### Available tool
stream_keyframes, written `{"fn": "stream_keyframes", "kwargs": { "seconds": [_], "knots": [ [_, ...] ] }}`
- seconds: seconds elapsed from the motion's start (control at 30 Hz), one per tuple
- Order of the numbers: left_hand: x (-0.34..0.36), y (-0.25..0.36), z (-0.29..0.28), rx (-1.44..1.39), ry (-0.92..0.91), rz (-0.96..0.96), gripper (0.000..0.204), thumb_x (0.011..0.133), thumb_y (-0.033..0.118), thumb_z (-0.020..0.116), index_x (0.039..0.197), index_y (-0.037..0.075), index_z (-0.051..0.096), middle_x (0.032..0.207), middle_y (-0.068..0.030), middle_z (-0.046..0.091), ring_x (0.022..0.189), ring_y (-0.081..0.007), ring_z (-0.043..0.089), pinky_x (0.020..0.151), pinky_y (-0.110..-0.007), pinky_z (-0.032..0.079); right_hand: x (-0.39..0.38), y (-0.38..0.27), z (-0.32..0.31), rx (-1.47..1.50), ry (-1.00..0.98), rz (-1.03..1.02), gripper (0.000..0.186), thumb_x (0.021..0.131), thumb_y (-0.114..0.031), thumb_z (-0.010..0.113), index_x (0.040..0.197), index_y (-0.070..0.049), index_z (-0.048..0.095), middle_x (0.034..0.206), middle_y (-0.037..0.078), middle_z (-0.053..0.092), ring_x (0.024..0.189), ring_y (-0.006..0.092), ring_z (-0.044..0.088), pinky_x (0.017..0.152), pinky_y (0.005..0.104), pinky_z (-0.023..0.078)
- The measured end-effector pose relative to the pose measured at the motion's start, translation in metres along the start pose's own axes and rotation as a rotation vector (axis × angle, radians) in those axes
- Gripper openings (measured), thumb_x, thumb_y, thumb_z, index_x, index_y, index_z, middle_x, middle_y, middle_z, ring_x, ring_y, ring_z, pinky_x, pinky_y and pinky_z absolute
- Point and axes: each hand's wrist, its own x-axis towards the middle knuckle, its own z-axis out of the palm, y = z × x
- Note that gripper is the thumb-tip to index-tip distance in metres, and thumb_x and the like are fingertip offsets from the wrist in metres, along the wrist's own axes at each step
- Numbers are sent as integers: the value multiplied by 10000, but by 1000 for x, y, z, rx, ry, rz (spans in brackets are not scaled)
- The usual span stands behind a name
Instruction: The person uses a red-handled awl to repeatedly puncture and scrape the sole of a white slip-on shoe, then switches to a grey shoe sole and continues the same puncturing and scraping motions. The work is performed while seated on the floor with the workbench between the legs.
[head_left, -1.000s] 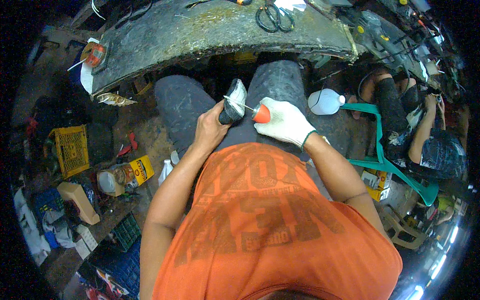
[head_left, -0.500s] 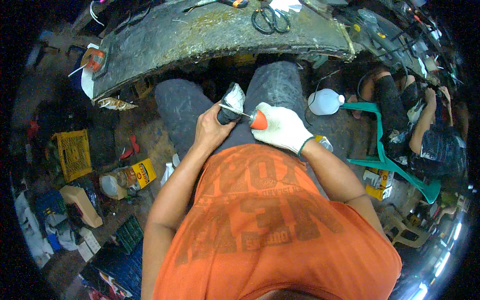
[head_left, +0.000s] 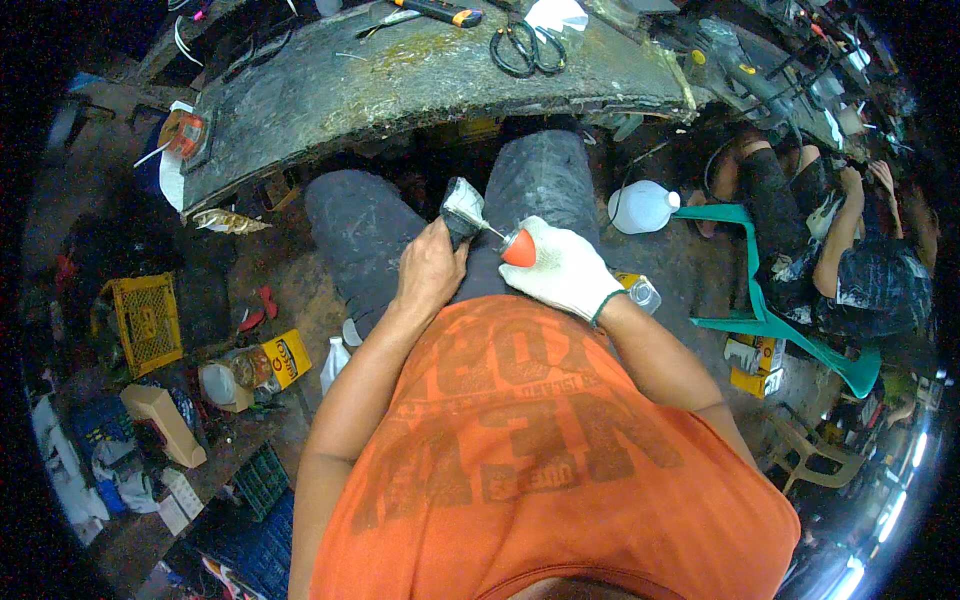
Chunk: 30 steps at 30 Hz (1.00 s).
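My bare left hand (head_left: 430,268) grips a dark shoe-like piece (head_left: 461,212) with a pale, whitish part, held upright over my lap between my thighs. My right hand (head_left: 560,262), in a white knitted glove, is closed on the orange handle of an awl-like tool (head_left: 519,247). Its thin metal shaft points left to the piece and touches or reaches into it; I cannot make out the tip. Both hands are just above the waist of my orange shirt.
A worn bench (head_left: 420,80) holds black scissors (head_left: 527,55) and a cutter (head_left: 445,12). At right are a white jug (head_left: 642,207), green stool (head_left: 760,325) and co-worker (head_left: 850,240) with bare hands raised. At left are a yellow crate (head_left: 140,320) and cardboard box (head_left: 160,425).
Both hands and the piece have moved slightly down in view, the piece also leftward. The tool's shaft angle has changed against the piece. The co-worker's hands have moved a little.
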Motion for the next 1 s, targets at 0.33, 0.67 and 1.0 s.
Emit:
{"fn": "stream_keyframes", "kwargs": {
  "seconds": [0.33,0.67,1.0],
  "knots": [
    [-1,-5,8,5,-5,22,378,910,106,789,1220,-46,635,1105,-302,743,1012,-498,734,885,-583,591,8,-2,7,-72,-69,45,535,893,-448,784,1216,-61,604,1056,265,761,1037,492,726,882,533,586],
    [-2,-2,5,35,-33,-16,334,925,111,781,1192,-42,648,1078,-295,746,998,-498,737,880,-581,592,7,-4,11,-97,-45,23,444,919,-397,722,1179,-57,601,992,256,765,976,488,740,853,549,585],
    [-1,0,4,28,-32,-29,312,921,118,789,1158,-38,661,1074,-291,751,992,-497,739,872,-581,593,7,-2,17,-118,-23,1,422,927,-366,723,1175,-53,586,946,251,761,940,488,740,817,556,579]
  ]
}}
